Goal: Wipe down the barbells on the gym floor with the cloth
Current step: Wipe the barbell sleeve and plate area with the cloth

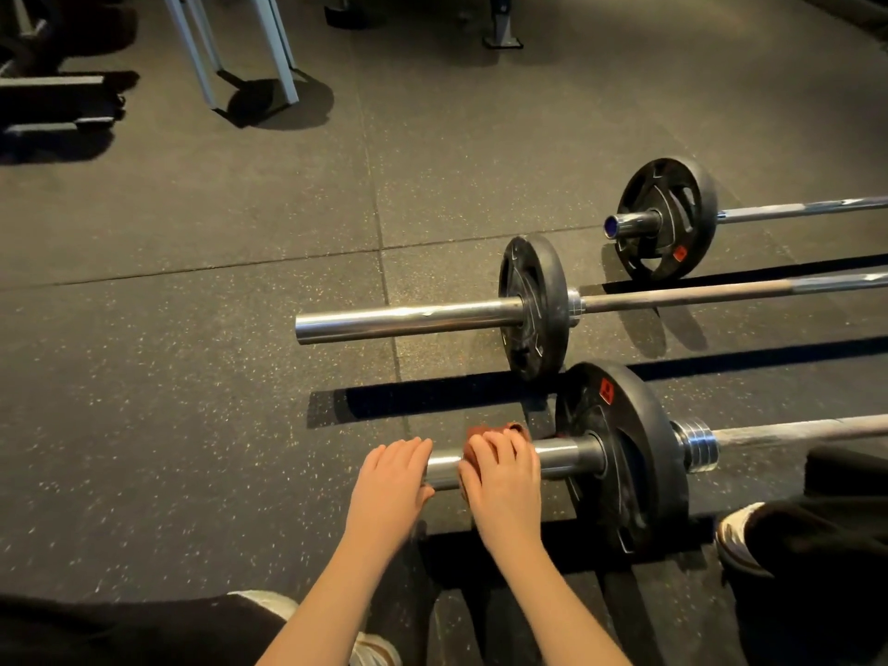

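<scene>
Three barbells lie side by side on the dark rubber floor. On the nearest barbell [569, 456], my left hand [391, 478] grips the very end of the steel sleeve. My right hand [502, 475] holds a reddish-brown cloth [490, 432] wrapped over that sleeve, just left of its black plate [624, 454]. The middle barbell [413, 319] has a long bare sleeve and one black plate. At the far right lies the third barbell [634, 221] with its own plate.
My knees and shoes sit at the bottom left [269, 603] and the right edge [740, 526]. Grey machine legs [283, 64] and bench frames [53, 84] stand at the back left. Speckled floor mat [168, 377] stretches to the left of the bars.
</scene>
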